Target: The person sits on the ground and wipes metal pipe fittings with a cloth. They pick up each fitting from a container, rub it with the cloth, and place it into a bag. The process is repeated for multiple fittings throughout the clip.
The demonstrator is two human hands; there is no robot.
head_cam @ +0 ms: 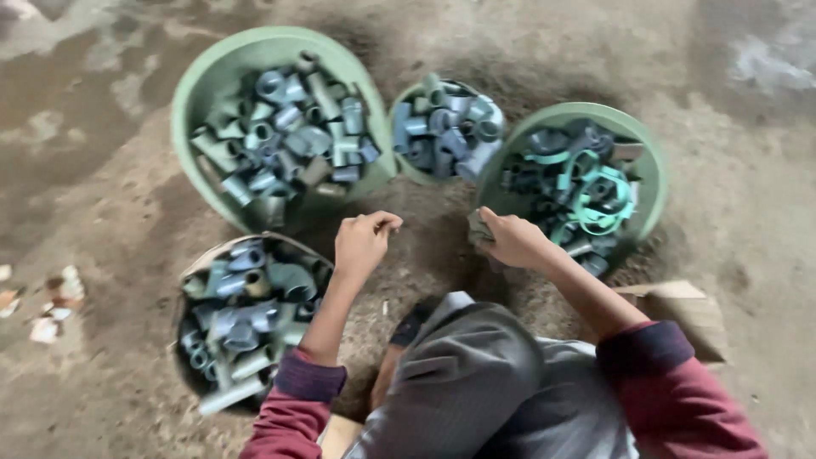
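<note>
**Sorting pipe fittings on the floor**

Between four containers on the dirt floor (102, 170), we hold both hands over bare ground. Our left hand (364, 242) is curled shut, fingertips pinched; whether it holds anything we cannot tell. Our right hand (510, 240) grips a small grey fitting (479, 228) beside the right green basin (650, 178), which holds teal rings. Grey fittings fill the large green basin (200, 81), the small bowl (406, 166) and the brown basket (200, 263). We judge sorting under way; placement calls for matching type.
</note>
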